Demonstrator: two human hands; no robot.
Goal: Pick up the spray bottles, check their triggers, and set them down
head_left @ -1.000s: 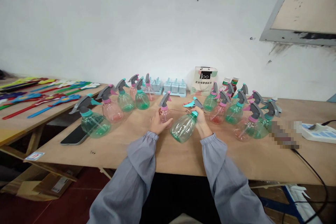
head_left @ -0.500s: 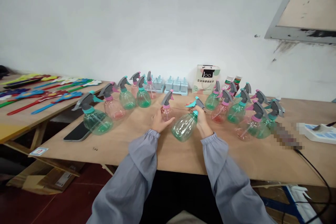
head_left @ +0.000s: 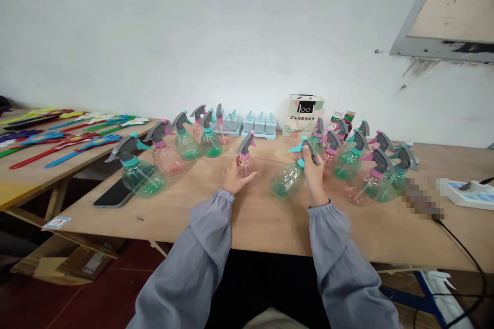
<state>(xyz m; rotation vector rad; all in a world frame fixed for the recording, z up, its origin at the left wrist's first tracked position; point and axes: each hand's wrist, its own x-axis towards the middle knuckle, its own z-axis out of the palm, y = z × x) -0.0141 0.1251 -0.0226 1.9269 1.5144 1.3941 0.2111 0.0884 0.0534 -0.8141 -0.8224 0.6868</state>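
My left hand (head_left: 236, 179) is wrapped around the body of a small pink spray bottle (head_left: 246, 165), which stands upright with a pink collar and grey-and-pink trigger head. My right hand (head_left: 314, 175) grips a green spray bottle (head_left: 287, 180) by its turquoise-and-grey head; its clear body leans down to the left. Whether the green bottle's base touches the table cannot be made out. More pink and green spray bottles stand close behind and to the right of my right hand, among them a green one (head_left: 347, 164) and a pink one (head_left: 366, 187).
Several spray bottles, such as a green one (head_left: 142, 180), stand at left beside a phone (head_left: 113, 194). Light-blue ice-pop moulds (head_left: 259, 127) and a paper bag (head_left: 303, 115) line the wall. A cable (head_left: 461, 244) hangs at right. Colourful hand-shaped items lie on the left table (head_left: 73, 167).
My right hand has moved right with the green spray bottle, widening the space between it and the pink one. My left hand has stayed in place around the pink bottle.
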